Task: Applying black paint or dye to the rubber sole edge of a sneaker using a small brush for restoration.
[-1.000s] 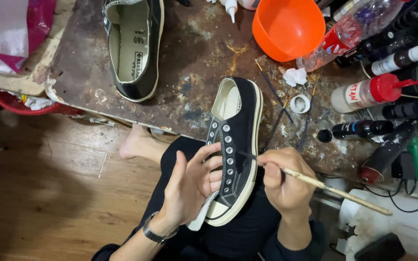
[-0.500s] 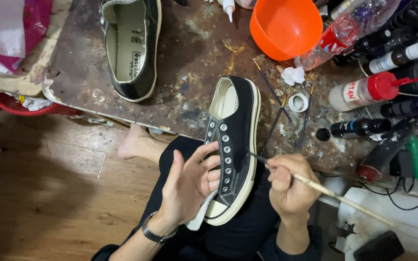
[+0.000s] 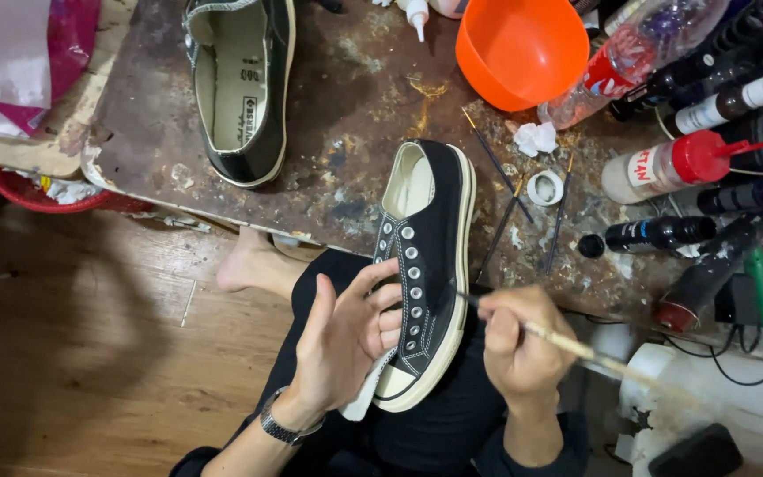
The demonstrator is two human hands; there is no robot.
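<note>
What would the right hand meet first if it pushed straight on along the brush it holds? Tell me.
The right hand points its brush up-left, so it would probably first meet the black sneaker, at its side by the pale sole.

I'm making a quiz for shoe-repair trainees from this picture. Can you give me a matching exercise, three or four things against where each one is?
Things
1. black sneaker
2. thin brush
3. second sneaker
4. orange bowl

Places
A. lying on the stained worktop, opening up
B. gripped in the right hand
C. at the worktop's far edge, beside the bottles
D. steadied by the left hand over the lap

Pairs: 1-D, 2-B, 3-A, 4-C
</note>
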